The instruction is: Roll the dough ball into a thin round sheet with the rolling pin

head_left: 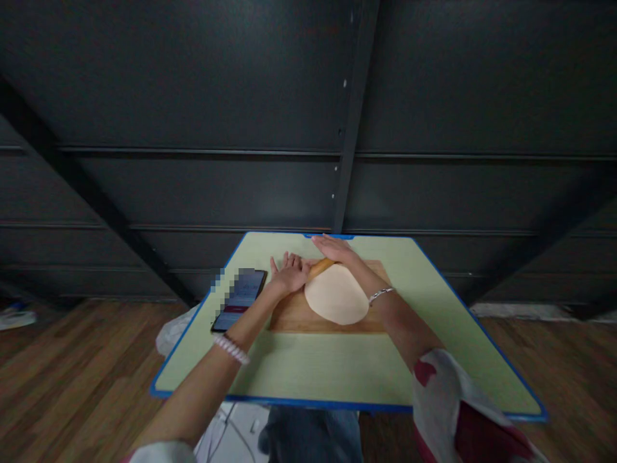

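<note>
A thin wooden rolling pin [321,266] lies slantwise along the far left edge of a round, flat sheet of dough [336,297]. My left hand [291,275] rests at the pin's near left end, fingers spread and pointing away from me. At the far end, my right hand [333,247] lies across the pin with its fingers stretched out to the left. Neither hand's fingers wrap around the pin; the palms cover both its ends. Beneath the dough is a wooden board [284,321], partly hidden by my right forearm.
The board sits on a small pale-green table [318,366] with a blue edge. To the left of my left hand lies a phone [241,299], partly pixelated. A white plastic bag [176,333] is beside the table's left edge. Dark panels [216,186] rise behind the table.
</note>
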A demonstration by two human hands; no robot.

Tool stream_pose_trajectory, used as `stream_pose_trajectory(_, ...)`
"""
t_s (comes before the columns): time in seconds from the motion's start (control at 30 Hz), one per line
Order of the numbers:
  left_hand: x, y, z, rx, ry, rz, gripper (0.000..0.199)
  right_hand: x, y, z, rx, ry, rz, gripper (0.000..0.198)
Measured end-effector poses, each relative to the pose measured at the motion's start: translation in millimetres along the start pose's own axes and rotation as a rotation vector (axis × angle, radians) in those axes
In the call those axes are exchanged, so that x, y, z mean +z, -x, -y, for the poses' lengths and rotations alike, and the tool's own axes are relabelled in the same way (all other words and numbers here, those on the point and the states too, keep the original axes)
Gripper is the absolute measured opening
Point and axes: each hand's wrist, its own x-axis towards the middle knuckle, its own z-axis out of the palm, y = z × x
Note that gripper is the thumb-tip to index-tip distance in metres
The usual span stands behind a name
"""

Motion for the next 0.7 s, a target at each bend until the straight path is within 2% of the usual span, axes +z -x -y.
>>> stream_pose_trajectory(0.07, -3.0, 7.7, -4.3, 0.003, 0.024, 0.042, 0.071, 0.8, 2.4, -1.6, -0.027, 0.016, -0.002, 0.065)
stream_pose_trajectory(0.17, -5.3, 19.5, -10.2, 0.013, 0.04, 0.008, 0.076, 2.9, 8.2, -5.6, -0.077, 0.061, -0.03, 0.06)
stream_pose_trajectory(0.23, -4.0, 25.5, -13.1, 0.017, 0.09, 0.029, 0.076, 4.3, 13.9, -8.6, -0.101, 0.094, -0.056, 0.059)
stream_pose_trajectory(0.33, 2.0, 32.2, -16.0, 0.091, 0.197, 0.096, 0.07, 5.5, 26.4, -13.2, -0.132, 0.127, -0.096, 0.056)
stream_pose_trajectory(0.4, 7.8, 36.9, -17.9, 0.163, 0.243, 0.092, 0.065, 6.2, 36.3, -17.1, -0.163, 0.13, -0.15, 0.053)
stream_pose_trajectory(0.5, 15.2, 46.0, -21.9, 0.196, 0.284, 0.065, 0.063, 7.7, 49.6, -24.9, -0.246, 0.142, -0.24, 0.051)
stream_pose_trajectory(0.7, 13.6, 68.1, -32.7, 0.216, 0.241, 0.1, 0.068, 10.2, 64.9, -38.7, -0.41, 0.223, -0.3, 0.047)
